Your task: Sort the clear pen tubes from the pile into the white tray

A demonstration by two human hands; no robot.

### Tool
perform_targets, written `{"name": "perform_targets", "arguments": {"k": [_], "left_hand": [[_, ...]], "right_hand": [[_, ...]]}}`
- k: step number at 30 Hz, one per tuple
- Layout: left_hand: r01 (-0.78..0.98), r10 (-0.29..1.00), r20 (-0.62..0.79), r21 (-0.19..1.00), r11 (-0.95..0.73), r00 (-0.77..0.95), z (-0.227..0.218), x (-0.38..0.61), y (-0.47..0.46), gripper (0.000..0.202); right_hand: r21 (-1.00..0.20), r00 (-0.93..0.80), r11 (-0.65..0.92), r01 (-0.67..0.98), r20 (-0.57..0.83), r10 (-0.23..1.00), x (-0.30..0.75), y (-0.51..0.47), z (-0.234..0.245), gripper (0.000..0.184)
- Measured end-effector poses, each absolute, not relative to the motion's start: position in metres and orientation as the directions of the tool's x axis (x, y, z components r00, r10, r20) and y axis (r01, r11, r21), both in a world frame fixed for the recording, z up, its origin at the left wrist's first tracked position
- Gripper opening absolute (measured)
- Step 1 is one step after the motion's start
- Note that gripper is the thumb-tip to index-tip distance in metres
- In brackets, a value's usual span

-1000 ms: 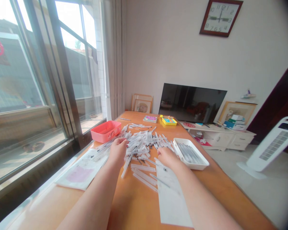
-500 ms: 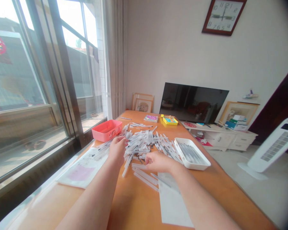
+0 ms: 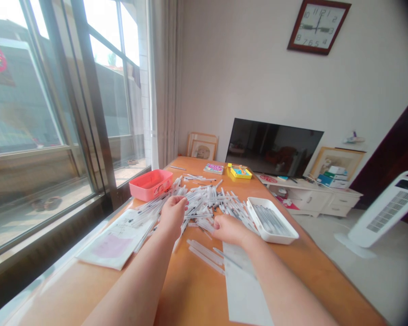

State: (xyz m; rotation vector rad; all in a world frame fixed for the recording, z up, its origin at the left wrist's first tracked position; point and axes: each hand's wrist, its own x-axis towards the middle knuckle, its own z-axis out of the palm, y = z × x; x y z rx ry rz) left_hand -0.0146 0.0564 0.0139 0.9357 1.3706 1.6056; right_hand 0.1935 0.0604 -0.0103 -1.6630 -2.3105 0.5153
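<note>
A big heap of clear plastic pens (image 3: 207,203) lies across the middle of the orange wooden table (image 3: 190,290). My left hand (image 3: 172,213) rests on the heap's left side, fingers curled down around some pens. My right hand (image 3: 228,229) is at the heap's near edge, fingers bent and pinching at pens there. A few loose clear pen barrels (image 3: 204,252) lie on the table just before my hands. A white tray (image 3: 272,222) with several pens laid in it stands right of my right hand. A pink tray (image 3: 150,184) sits at the heap's far left.
A printed sheet (image 3: 114,237) lies left of my left arm, a white sheet (image 3: 246,294) under my right forearm. Small colourful boxes (image 3: 238,171) sit at the table's far end. Large windows run along the left. A television, low cabinet and white fan stand beyond.
My right hand has moved left from beside the white tray to the heap's near edge. My left hand has shifted slightly right over the pens. Some loose barrels have been gathered.
</note>
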Motion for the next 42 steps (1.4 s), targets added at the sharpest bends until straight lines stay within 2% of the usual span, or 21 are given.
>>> {"name": "perform_targets", "arguments": {"k": [4, 11, 15, 18, 21, 24, 26, 28, 31, 34, 35, 42], "left_hand": [[-0.097, 0.932, 0.048, 0.991, -0.088, -0.360, 0.011, -0.006, 0.054, 0.021], [-0.057, 0.971, 0.040, 0.997, -0.055, -0.234, 0.007, 0.013, 0.047, 0.016], [-0.064, 0.994, -0.007, 0.998, 0.000, -0.110, 0.004, 0.024, 0.041, 0.014], [-0.091, 0.997, -0.034, 0.995, 0.028, -0.071, 0.001, 0.029, 0.040, 0.018], [-0.119, 0.999, -0.045, 0.992, 0.041, -0.030, 0.000, 0.031, 0.039, 0.024], [-0.149, 0.997, -0.053, 0.987, 0.061, 0.053, 0.000, 0.031, 0.038, 0.032], [-0.152, 0.995, -0.058, 0.986, 0.069, 0.076, 0.000, 0.030, 0.039, 0.033], [-0.172, 0.997, -0.067, 0.982, 0.074, 0.049, -0.001, 0.028, 0.040, 0.034], [-0.253, 0.996, -0.086, 0.965, 0.073, -0.038, -0.001, 0.024, 0.043, 0.033], [-0.301, 0.990, -0.098, 0.952, 0.063, -0.101, -0.002, 0.019, 0.047, 0.033], [-0.307, 0.989, -0.099, 0.950, 0.060, -0.111, -0.003, 0.018, 0.048, 0.033], [-0.340, 0.988, -0.092, 0.939, 0.045, -0.121, -0.003, 0.015, 0.050, 0.038]], "right_hand": [[-0.371, -0.238, 0.229, 0.900, 0.021, 0.971, 0.201, 0.067, -0.010, 0.007], [-0.391, -0.085, 0.120, 0.913, 0.105, 0.991, 0.211, 0.074, -0.004, 0.014], [-0.454, -0.030, 0.103, 0.885, 0.165, 0.986, 0.216, 0.080, -0.007, 0.015], [-0.549, -0.018, 0.113, 0.828, 0.176, 0.984, 0.217, 0.083, -0.008, 0.018], [-0.686, -0.109, 0.194, 0.702, 0.165, 0.980, 0.212, 0.080, -0.005, 0.021], [-0.799, -0.304, 0.300, 0.521, 0.155, 0.940, 0.204, 0.070, 0.003, 0.025], [-0.837, -0.407, 0.334, 0.433, 0.149, 0.901, 0.200, 0.065, 0.008, 0.028], [-0.853, -0.431, 0.332, 0.403, 0.143, 0.891, 0.201, 0.064, 0.011, 0.030], [-0.810, -0.259, 0.275, 0.518, 0.158, 0.953, 0.212, 0.073, 0.012, 0.029], [-0.593, 0.015, 0.118, 0.797, 0.214, 0.977, 0.231, 0.086, 0.010, 0.022], [-0.550, 0.053, 0.076, 0.832, 0.214, 0.975, 0.237, 0.089, 0.009, 0.019], [-0.387, 0.067, -0.029, 0.922, 0.086, 0.994, 0.250, 0.090, -0.001, 0.008]]}}
